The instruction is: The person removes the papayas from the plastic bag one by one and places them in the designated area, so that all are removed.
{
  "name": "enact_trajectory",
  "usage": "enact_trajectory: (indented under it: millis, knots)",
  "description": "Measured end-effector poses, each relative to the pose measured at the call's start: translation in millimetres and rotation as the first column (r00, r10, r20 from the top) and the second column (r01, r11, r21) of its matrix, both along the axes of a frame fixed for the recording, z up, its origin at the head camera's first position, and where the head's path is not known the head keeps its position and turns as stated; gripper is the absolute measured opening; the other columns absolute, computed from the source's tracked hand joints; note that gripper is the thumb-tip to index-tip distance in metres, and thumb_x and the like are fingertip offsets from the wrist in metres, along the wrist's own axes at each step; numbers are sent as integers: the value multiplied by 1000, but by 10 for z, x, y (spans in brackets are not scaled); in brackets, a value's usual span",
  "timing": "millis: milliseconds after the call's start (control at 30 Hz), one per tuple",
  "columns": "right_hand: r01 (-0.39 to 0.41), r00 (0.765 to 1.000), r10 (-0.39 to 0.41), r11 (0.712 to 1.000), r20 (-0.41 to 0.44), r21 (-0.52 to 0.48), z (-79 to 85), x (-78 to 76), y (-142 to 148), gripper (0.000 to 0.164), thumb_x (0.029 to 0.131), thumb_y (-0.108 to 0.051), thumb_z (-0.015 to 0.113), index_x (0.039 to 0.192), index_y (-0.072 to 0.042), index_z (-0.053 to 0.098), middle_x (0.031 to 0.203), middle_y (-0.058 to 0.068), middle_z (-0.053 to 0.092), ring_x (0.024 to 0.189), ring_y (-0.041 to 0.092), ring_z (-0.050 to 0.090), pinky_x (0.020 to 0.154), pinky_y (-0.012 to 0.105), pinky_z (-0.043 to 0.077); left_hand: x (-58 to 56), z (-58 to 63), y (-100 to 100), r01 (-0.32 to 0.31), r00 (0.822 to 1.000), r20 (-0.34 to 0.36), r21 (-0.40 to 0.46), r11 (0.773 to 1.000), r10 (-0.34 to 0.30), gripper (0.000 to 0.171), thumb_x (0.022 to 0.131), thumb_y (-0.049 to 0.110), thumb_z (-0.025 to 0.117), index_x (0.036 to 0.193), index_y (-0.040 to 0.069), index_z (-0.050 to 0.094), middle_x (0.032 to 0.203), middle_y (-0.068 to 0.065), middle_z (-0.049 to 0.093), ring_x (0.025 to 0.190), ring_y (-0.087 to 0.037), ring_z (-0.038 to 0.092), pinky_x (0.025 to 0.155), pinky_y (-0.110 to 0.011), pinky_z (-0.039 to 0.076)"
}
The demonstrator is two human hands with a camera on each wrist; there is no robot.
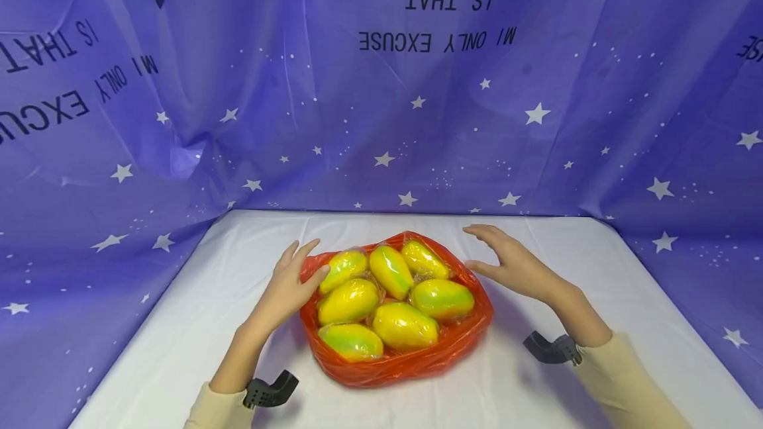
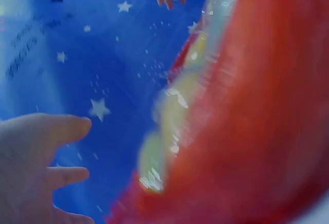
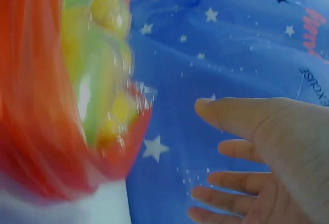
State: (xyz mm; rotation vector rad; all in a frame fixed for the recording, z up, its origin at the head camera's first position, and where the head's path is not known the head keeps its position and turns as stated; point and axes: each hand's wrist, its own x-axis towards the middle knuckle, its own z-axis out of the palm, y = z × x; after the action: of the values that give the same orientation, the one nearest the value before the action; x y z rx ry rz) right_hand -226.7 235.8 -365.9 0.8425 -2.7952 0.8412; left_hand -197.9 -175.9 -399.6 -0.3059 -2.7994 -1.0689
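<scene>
On the worktop (image 1: 235, 263), the fruits (image 1: 405, 327) are kept together in the bag (image 1: 393, 374), apparently against rolling. The left hand (image 1: 289, 290) and right hand (image 1: 521, 267) are held wide and empty beside it.

A purple, star-printed curtain (image 1: 453, 151) hangs behind the white table (image 1: 602, 263).

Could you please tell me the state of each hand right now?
Left hand: open, holding nothing, beside the red bag.
Right hand: open, holding nothing, beside the bag.
</scene>
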Motion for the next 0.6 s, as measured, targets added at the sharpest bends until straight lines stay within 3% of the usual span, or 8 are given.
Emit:
enact_trajectory:
  millis: [133, 333, 433, 600]
  knots:
    - [-68, 995, 73, 994, 61, -83, -31, 79, -98, 60, 87, -23, 74, 140, -10, 48, 141, 12, 48, 120, 33, 52, 94, 50, 48, 109, -214, -104, -35, 999, 34, 127, 991, 31, 62, 93, 39, 62, 146, 14, 41, 150, -27, 27, 137, -46, 26, 104, -69, 22]
    - [-118, 987, 129, 987, 100, -112, -69, 147, -218, 59, 86, -18, 75, 139, -12, 49, 139, 11, 49, 119, 33, 53, 91, 47, 50, 250, -395, -105, 36, 999, -9, 278, 960, -34, 60, 91, 30, 68, 144, 11, 45, 146, -22, 37, 130, -44, 38, 105, -56, 33]
    - [-141, 985, 150, 985, 86, -97, -79, 164, -254, 60, 85, -17, 75, 139, -10, 50, 139, 10, 50, 122, 31, 52, 94, 49, 48, 316, -426, -88, 47, 999, -18, 303, 952, -43, 59, 91, 29, 68, 144, 12, 45, 148, -23, 32, 128, -46, 40, 103, -58, 35]
    - [-160, 982, 166, 984, 89, -76, -98, 200, -287, 61, 84, -15, 76, 139, -11, 50, 137, 9, 52, 122, 28, 52, 100, 49, 43, 412, -460, -52, -13, 999, 46, 314, 949, -2, 59, 91, 33, 67, 144, 20, 45, 155, -27, 14, 126, -51, 41, 97, -67, 35]
